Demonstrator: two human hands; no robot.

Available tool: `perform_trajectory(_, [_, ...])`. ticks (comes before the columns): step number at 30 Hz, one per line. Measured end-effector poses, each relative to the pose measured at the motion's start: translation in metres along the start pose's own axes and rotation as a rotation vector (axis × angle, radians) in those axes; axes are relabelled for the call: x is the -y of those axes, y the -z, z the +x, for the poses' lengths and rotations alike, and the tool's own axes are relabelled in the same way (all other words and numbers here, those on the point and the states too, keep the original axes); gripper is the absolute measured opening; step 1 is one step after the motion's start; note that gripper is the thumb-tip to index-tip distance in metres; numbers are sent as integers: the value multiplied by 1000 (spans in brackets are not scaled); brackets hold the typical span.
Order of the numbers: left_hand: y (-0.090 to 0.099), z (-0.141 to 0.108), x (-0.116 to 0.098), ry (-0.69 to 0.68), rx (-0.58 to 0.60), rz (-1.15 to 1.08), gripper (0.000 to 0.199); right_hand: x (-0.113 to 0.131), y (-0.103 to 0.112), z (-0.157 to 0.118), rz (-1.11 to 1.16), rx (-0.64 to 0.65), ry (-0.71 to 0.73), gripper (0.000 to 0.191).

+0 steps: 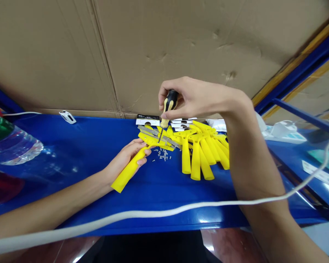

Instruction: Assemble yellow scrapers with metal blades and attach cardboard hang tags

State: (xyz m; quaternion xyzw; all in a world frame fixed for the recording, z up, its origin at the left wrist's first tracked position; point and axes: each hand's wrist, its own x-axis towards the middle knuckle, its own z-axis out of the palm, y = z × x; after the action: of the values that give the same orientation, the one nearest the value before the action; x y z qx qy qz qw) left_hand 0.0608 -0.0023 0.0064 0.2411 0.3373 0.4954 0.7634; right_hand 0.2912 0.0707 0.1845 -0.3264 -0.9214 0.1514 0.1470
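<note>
My left hand (131,155) is closed round the handle of a yellow plastic scraper (124,173), its wide head pointing away from me. A grey metal blade (148,130) lies along that head. In my right hand (178,96) is a black and cream screwdriver (168,106), held upright from above. Its tip meets the scraper's head near the blade. Below the head, several small screws (162,154) are scattered on the blue surface. To the right lies a pile of yellow scraper handles (200,153), fanned out and overlapping.
Small black and white boxes (148,119) stand behind the pile. A white cable (164,213) crosses low in front of me. Bottles (19,144) are at the left on the blue shelf (71,157), and a cardboard wall (142,54) closes the back. A white clip-like object (67,117) lies back left.
</note>
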Motion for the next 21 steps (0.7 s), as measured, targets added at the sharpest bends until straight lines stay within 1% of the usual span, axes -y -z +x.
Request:
perform_trajectory(4, [2, 2, -2, -21, -3, -15, 20, -2, 0, 1, 83, 45, 40, 22])
perform_trajectory(8, [0, 2, -4, -31, -1, 1, 17, -4, -3, 6, 51, 10, 88, 18])
perform_trajectory(11, [-2, 1, -4, -22, -39, 4, 20, -4, -6, 9, 25, -20, 63, 24])
perform_trajectory(15, [-3, 1, -4, -25, -48, 28, 21, -3, -7, 9, 14, -63, -7, 29])
perform_trajectory(17, [-2, 2, -4, -25, -46, 32, 19, -3, -7, 8, 15, -57, -19, 31])
perform_trajectory(21, [-2, 1, -5, -26, -45, 14, 19, -5, -5, 5, 9, -20, 2, 31])
